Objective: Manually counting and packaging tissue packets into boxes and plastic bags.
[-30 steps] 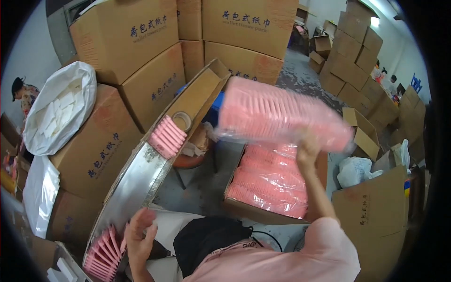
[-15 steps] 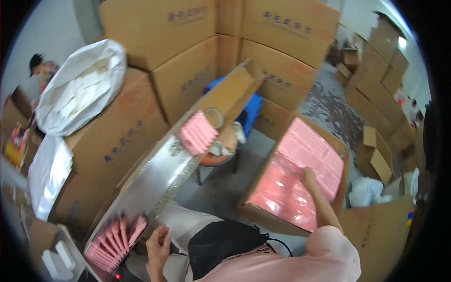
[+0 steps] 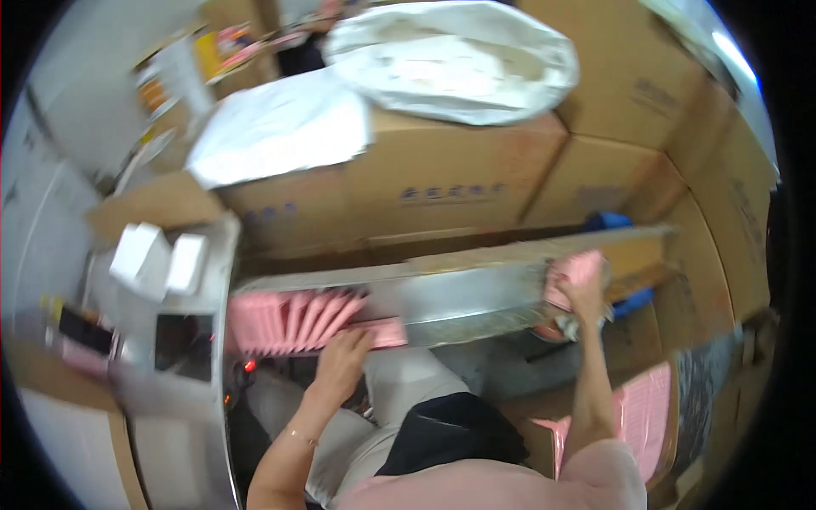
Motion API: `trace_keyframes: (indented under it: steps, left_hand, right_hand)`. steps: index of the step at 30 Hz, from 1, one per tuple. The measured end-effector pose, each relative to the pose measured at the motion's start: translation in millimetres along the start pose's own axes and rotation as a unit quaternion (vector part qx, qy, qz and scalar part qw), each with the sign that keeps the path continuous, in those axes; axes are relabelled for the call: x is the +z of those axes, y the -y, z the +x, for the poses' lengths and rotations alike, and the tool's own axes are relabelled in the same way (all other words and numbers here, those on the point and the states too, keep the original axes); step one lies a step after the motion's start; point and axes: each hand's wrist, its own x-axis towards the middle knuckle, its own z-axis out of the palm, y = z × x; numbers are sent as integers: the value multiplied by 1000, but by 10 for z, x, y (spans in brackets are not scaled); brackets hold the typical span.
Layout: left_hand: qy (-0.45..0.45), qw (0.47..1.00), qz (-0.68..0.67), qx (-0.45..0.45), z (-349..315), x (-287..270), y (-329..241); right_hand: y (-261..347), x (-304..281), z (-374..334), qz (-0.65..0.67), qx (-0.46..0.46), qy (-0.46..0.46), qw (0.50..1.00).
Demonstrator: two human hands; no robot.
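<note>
Now the right hand (image 3: 582, 296) grasps a pink packet stack (image 3: 580, 269), centre right; the left hand (image 3: 342, 361) touches a flat packet (image 3: 389, 332), grip unclear; fanned packets (image 3: 285, 320), centre left, seemingly await boxing; pink bundle (image 3: 650, 412) already boxed, lower right.

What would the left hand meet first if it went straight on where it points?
The left hand would likely meet the flat pink rectangular packet just ahead; depth is unclear, they may be touching.

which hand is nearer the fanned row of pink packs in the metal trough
Left. The left hand is right beside the fanned row, near its right end; the right hand is farther along the trough, at a separate pink bundle.
</note>
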Motion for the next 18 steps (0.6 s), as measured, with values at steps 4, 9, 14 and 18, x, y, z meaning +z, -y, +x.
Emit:
trace_keyframes:
  steps: [4, 9, 14, 18]
  left_hand:
    - [110, 993, -16, -27, 90, 3, 101]
    - [136, 959, 62, -243, 314, -213, -286]
    - [-220, 959, -1, -179, -516, -182, -499]
    - [-351, 906, 104, -214, -1583, -1083, -708]
  right_hand:
    - [800, 439, -405, -73, 1, 6, 997]
    - [1697, 1509, -944, -90, 42, 67, 993]
    - [2211, 1934, -1328, 87, -42, 305, 948]
    - [2273, 1753, -1067, 66, -185, 301, 933]
